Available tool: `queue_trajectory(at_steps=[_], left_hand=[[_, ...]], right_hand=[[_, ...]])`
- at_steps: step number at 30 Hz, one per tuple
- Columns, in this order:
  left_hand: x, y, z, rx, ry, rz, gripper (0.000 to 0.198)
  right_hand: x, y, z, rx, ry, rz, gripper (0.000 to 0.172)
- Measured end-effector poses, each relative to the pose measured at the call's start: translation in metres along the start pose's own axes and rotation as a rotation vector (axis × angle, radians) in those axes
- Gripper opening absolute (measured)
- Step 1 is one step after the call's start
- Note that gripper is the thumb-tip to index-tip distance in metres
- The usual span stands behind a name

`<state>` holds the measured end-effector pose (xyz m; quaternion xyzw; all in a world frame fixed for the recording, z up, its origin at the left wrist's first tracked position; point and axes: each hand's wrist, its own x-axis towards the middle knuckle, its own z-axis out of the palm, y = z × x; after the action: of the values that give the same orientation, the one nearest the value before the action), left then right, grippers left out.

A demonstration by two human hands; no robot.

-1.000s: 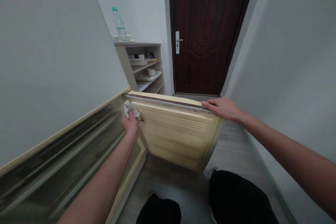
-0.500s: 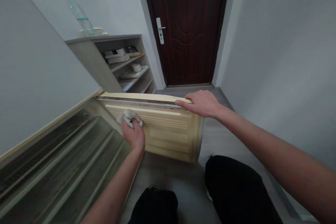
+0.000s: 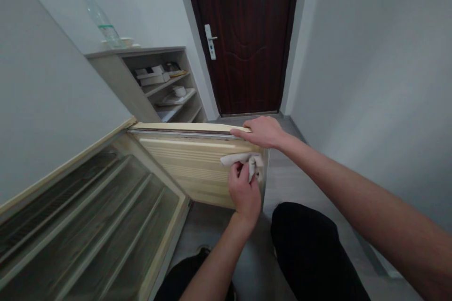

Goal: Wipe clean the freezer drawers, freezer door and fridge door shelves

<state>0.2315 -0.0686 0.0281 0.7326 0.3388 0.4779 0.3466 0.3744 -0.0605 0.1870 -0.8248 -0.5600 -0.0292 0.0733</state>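
A cream refrigerator door (image 3: 176, 169) stands swung open, its ribbed inner panel facing me. My left hand (image 3: 245, 193) is closed on a crumpled whitish cloth (image 3: 238, 158), pressed against the panel near the door's free edge. The fingers of my right hand (image 3: 263, 131) are wrapped over the door's top edge, close to the free corner, with the thumb on my side along the seal (image 3: 187, 132). To the left is the open refrigerator body (image 3: 155, 263), with ledges running across its dim, stained interior.
A grey shelf unit (image 3: 136, 89) holding boxes and dishes stands behind the door, a plastic bottle (image 3: 106, 28) on top. Farther back is a dark red door (image 3: 243, 37). A white wall (image 3: 370, 80) rises at right. My black-trousered legs (image 3: 310, 249) straddle the grey floor (image 3: 201, 228).
My left hand has slid the cloth rightward across the inner panel, from near the hinge side to the free edge. My right hand still grips the door's top edge.
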Motion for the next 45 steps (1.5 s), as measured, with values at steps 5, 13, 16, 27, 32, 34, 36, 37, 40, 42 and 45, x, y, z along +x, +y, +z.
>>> queue_trajectory(at_steps=[5, 13, 16, 27, 32, 34, 36, 37, 40, 42, 45], left_hand=[[-0.026, -0.011, -0.012, -0.227, -0.102, -0.142, 0.024], [0.014, -0.153, -0.117, -0.238, 0.390, -0.550, 0.038], [0.062, -0.191, -0.154, -0.139, 0.529, -0.502, 0.035], [0.132, -0.245, -0.145, -0.019, 0.505, -0.370, 0.035], [0.108, -0.231, -0.126, -0.022, 0.457, -0.312, 0.039], [0.094, -0.220, -0.114, -0.029, 0.424, -0.293, 0.041], [0.078, -0.206, -0.099, -0.028, 0.395, -0.276, 0.040], [0.070, -0.198, -0.091, -0.023, 0.382, -0.270, 0.038], [0.044, -0.171, -0.066, 0.006, 0.331, -0.261, 0.032], [0.026, -0.152, -0.050, 0.016, 0.286, -0.269, 0.029], [0.000, -0.125, -0.025, -0.010, 0.199, -0.297, 0.029]], right_hand=[[-0.006, -0.004, -0.002, -0.011, 0.002, -0.012, 0.090], [-0.013, -0.011, -0.005, -0.016, 0.005, -0.001, 0.089], [-0.014, -0.012, -0.005, -0.019, 0.007, 0.002, 0.090], [-0.012, -0.011, -0.004, -0.035, 0.006, 0.006, 0.090], [-0.015, -0.013, -0.005, -0.047, 0.003, -0.001, 0.093], [-0.015, -0.014, -0.005, -0.047, 0.007, -0.001, 0.094], [-0.015, -0.014, -0.004, -0.041, 0.011, 0.005, 0.093], [-0.015, -0.014, -0.004, -0.037, 0.012, 0.010, 0.093], [-0.014, -0.014, -0.004, -0.027, 0.012, 0.020, 0.093], [-0.014, -0.013, -0.004, -0.021, 0.018, 0.014, 0.094], [-0.012, -0.010, -0.004, -0.019, 0.023, 0.005, 0.096]])
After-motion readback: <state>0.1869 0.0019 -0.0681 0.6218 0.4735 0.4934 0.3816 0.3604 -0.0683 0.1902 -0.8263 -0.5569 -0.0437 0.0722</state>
